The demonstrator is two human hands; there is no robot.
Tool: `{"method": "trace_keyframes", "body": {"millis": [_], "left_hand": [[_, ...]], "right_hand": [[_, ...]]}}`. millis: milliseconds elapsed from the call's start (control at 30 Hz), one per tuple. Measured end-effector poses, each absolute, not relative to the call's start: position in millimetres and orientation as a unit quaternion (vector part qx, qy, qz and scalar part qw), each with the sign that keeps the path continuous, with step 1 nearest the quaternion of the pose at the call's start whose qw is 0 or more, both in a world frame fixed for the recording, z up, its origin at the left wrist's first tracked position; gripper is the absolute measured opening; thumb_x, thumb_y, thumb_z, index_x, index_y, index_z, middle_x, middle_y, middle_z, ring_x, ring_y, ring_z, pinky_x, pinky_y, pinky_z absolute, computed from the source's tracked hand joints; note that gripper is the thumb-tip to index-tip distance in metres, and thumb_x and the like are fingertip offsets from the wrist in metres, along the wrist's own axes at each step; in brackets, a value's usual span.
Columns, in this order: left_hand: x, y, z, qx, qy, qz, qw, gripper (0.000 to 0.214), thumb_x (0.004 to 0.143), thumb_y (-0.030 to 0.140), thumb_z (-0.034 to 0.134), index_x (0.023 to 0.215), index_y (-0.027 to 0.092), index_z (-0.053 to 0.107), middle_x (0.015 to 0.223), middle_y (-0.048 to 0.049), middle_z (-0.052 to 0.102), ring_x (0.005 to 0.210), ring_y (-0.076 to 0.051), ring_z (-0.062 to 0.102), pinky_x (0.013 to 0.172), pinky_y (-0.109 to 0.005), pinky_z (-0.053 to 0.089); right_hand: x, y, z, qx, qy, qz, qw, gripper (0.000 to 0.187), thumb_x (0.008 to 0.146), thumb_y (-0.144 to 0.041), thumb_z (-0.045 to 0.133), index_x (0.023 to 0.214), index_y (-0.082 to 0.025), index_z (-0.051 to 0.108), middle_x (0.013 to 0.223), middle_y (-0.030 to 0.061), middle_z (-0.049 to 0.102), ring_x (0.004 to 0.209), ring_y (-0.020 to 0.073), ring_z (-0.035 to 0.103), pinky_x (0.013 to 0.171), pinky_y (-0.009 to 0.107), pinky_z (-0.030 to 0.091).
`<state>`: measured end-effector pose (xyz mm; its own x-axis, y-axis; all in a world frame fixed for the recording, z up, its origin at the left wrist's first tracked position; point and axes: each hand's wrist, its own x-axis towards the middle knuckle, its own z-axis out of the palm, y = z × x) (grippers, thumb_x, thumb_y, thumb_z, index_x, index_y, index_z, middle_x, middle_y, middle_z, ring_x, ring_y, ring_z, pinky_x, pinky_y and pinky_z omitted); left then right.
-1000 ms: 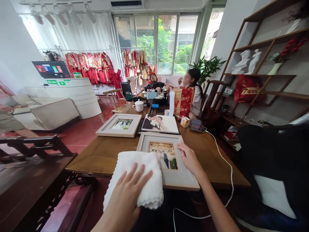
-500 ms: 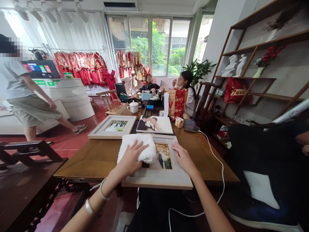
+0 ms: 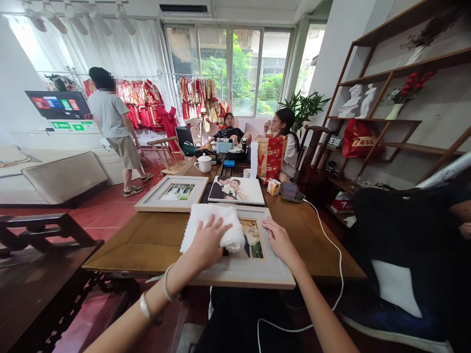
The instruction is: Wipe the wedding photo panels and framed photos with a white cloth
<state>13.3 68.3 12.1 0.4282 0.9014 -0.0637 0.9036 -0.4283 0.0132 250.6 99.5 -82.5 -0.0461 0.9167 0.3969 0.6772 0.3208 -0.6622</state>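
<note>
My left hand (image 3: 208, 240) lies with fingers spread on top of a folded white cloth (image 3: 195, 223), pressing it onto a framed photo. This picture frame (image 3: 243, 277) has a pale wooden edge and a wide light border; the cloth covers the left part of its picture. My right hand (image 3: 276, 236) grips the frame's right side, fingers close together on the rim, thumb not clearly visible. Just beyond lie a second framed photo (image 3: 172, 193) at the left and a frameless wedding portrait (image 3: 235, 190) showing a couple.
The wooden table (image 3: 140, 240) also bears a white lidded cup (image 3: 203, 163), a red-and-tan paper bag (image 3: 271, 157), a small box (image 3: 273, 187) and a phone (image 3: 292, 191) with a white cable (image 3: 326, 228). Two people sit at the far end; another person (image 3: 114, 117) walks at the left.
My left hand and the cloth have slid slightly to the right over the frame. My right hand stays at the rim. The walking person has moved right, farther into the room.
</note>
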Motion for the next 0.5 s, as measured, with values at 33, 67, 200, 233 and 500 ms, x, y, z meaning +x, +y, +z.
{"method": "trace_keyframes", "body": {"millis": [33, 67, 200, 233, 500], "left_hand": [[13, 55, 15, 0.843, 0.537, -0.04, 0.023, 0.083, 0.062, 0.004, 0.049, 0.14, 0.027, 0.035, 0.149, -0.0084, 0.031, 0.139, -0.034, 0.016, 0.108, -0.057, 0.022], [14, 41, 18, 0.839, 0.54, -0.056, 0.029, 0.086, 0.06, 0.003, 0.05, 0.141, 0.028, 0.032, 0.15, -0.008, 0.029, 0.139, -0.033, 0.015, 0.109, -0.056, 0.021], [16, -1, 25, 0.816, 0.561, -0.12, 0.065, 0.098, 0.054, 0.001, 0.051, 0.144, 0.031, 0.026, 0.154, -0.0047, 0.018, 0.14, -0.032, 0.006, 0.111, -0.055, 0.015], [17, -6, 25, 0.813, 0.565, -0.123, 0.07, 0.099, 0.053, 0.002, 0.051, 0.144, 0.032, 0.025, 0.154, -0.0039, 0.017, 0.14, -0.032, 0.004, 0.112, -0.055, 0.013], [21, 42, -1, 0.824, 0.566, -0.026, 0.001, 0.089, 0.059, 0.005, 0.05, 0.142, 0.03, 0.03, 0.152, -0.0046, 0.024, 0.141, -0.031, 0.008, 0.112, -0.055, 0.011]], "right_hand": [[251, 100, -83, -0.562, -0.706, 0.153, 0.404, 0.042, 0.078, -0.001, 0.037, 0.105, -0.009, 0.069, 0.121, 0.0156, 0.062, 0.126, 0.0239, 0.048, 0.11, 0.045, 0.034], [251, 100, -84, -0.559, -0.703, 0.156, 0.41, 0.042, 0.078, -0.001, 0.037, 0.104, -0.01, 0.069, 0.121, 0.0153, 0.063, 0.126, 0.0237, 0.048, 0.109, 0.044, 0.034], [251, 102, -89, -0.552, -0.697, 0.16, 0.429, 0.044, 0.076, 0.0, 0.037, 0.104, -0.011, 0.069, 0.12, 0.0139, 0.063, 0.126, 0.0229, 0.048, 0.11, 0.044, 0.034], [251, 102, -90, -0.552, -0.696, 0.158, 0.43, 0.044, 0.076, 0.0, 0.037, 0.104, -0.012, 0.069, 0.12, 0.0136, 0.064, 0.126, 0.0228, 0.048, 0.11, 0.044, 0.034], [250, 100, -85, -0.552, -0.717, 0.15, 0.4, 0.043, 0.079, -0.003, 0.036, 0.109, -0.01, 0.067, 0.125, 0.0139, 0.06, 0.128, 0.0225, 0.045, 0.11, 0.044, 0.035]]}}
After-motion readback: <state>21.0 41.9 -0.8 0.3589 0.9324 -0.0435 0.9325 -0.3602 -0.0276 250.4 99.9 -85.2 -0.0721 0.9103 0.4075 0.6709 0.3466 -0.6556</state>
